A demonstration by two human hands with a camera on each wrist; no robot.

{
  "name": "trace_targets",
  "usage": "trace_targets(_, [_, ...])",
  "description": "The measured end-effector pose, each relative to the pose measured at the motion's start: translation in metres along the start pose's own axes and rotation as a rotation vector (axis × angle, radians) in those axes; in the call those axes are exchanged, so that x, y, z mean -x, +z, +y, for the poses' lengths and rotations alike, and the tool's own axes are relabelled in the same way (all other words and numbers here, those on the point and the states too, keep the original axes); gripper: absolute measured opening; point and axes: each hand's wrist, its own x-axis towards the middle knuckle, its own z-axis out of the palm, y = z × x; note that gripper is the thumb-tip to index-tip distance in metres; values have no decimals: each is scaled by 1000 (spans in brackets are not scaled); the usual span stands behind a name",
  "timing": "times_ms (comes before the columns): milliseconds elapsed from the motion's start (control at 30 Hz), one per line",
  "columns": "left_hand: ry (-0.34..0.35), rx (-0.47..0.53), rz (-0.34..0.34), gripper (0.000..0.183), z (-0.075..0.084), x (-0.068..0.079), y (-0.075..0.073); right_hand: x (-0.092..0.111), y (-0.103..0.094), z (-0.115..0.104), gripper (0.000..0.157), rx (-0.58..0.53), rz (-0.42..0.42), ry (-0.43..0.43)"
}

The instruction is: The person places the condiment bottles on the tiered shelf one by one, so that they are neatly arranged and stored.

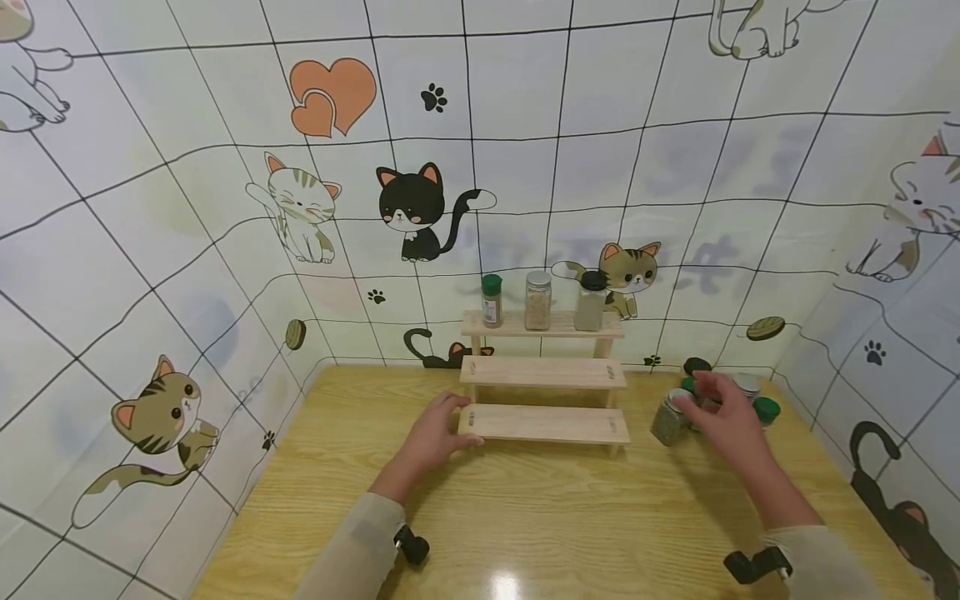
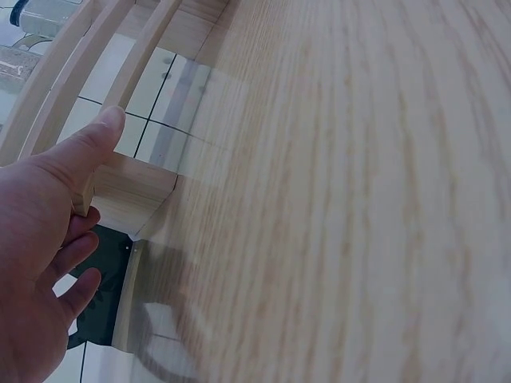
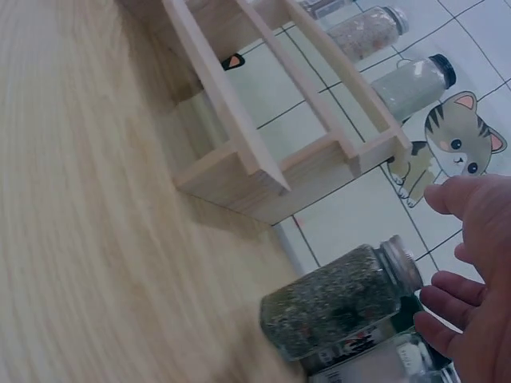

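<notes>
A three-tier wooden rack [image 1: 546,423] stands at the back of the table. My left hand [image 1: 435,432] grips the left end of its lowest step, thumb over the board and fingers curled below [image 2: 76,239]. To the right, my right hand [image 1: 723,417] hovers at a glass jar of dried green herbs [image 3: 331,303] with a silver lid [image 3: 403,263]. In the right wrist view its thumb and fingers are spread apart just off the lid, holding nothing. Other jars stand close behind, partly hidden by this hand, among them one with a green cap [image 1: 767,408].
The top step carries a small green-capped bottle [image 1: 491,302], a silver-lidded jar of pale flakes [image 1: 537,302] and a black-lidded jar [image 1: 591,302]. Cat-patterned wall covering [image 1: 517,175] rises behind and beside the wooden table [image 1: 540,517].
</notes>
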Motion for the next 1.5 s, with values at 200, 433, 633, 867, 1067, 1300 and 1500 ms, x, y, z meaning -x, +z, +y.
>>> trace_targets(200, [-1, -9, 6, 76, -1, -1, 2, 6, 13, 11, 74, 31, 49, 5])
trace_targets(433, [-1, -15, 5, 77, 0, -1, 2, 18, 29, 22, 76, 18, 90, -11])
trace_targets(633, [-3, -6, 4, 77, -2, -1, 1, 20, 44, 30, 72, -33, 194, -31])
trace_targets(867, [-1, -19, 5, 76, 0, -1, 2, 17, 63, 41, 73, -56, 334, 10])
trace_targets(1067, [-2, -21, 0, 77, 0, 0, 1, 17, 70, 45, 72, -75, 350, 16])
trace_targets(1300, [-3, -16, 1, 78, -1, 0, 1, 15, 76, 43, 65, -69, 391, 33])
trace_targets(1500, [-3, -15, 2, 78, 0, 0, 1, 13, 79, 46, 60, -76, 421, 15])
